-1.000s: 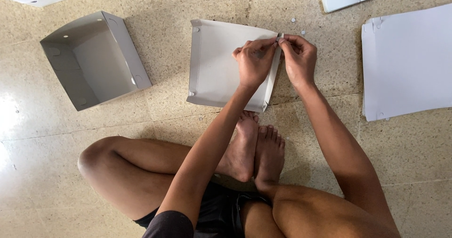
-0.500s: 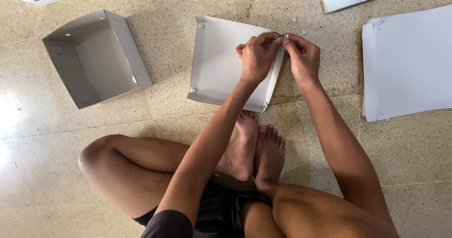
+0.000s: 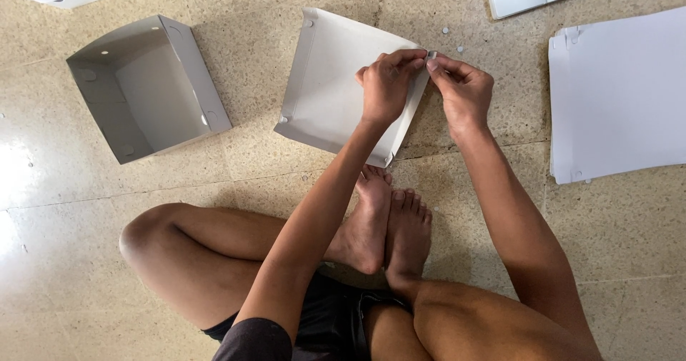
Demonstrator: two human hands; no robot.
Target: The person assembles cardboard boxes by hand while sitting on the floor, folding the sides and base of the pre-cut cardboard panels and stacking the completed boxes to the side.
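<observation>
Two finished-looking grey boxes [image 3: 146, 86] and flat sheets [image 3: 618, 97] nearby

Bright, even daylight; glare on the polished floor [image 3: 21, 182] at left; soft shadows; focus sharp throughout.

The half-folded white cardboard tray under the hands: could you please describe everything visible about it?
The half-folded white cardboard tray lies on the speckled stone floor, its low side walls turned up, with small round fasteners at its far-left and near-left corners. The left hand and right hand pinch its far right corner together. Its inside looks plain and empty.
</observation>
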